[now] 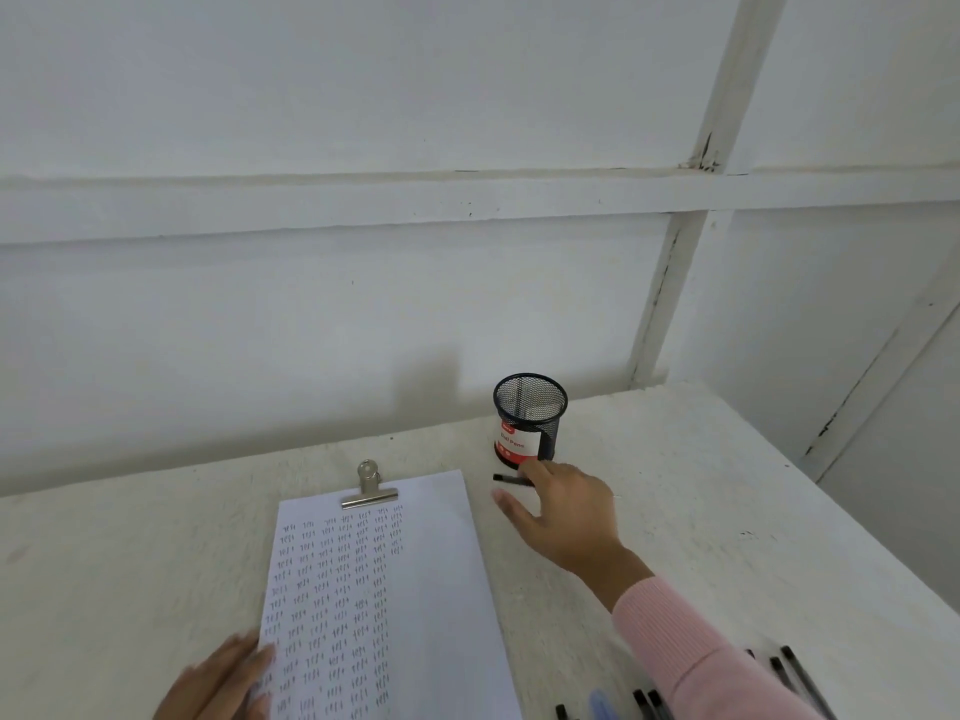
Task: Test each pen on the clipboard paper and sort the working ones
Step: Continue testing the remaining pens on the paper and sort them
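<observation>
A clipboard paper (415, 563) filled with rows of small test marks lies on the table under a metal clip (369, 491). My left hand (223, 683) rests flat on the paper's lower left edge. My right hand (561, 511) reaches out beside the paper's top right corner, its fingers on a black pen (506, 479) that lies on the table in front of a black mesh pen cup (530, 418). The cup stands upright, with one pen showing inside. Several more black pens (795, 678) lie at the lower right, partly hidden by my pink sleeve.
The white table (130, 553) meets a white panelled wall at the back and ends along the right side. A blue object (602, 704) lies among the pens at the bottom edge.
</observation>
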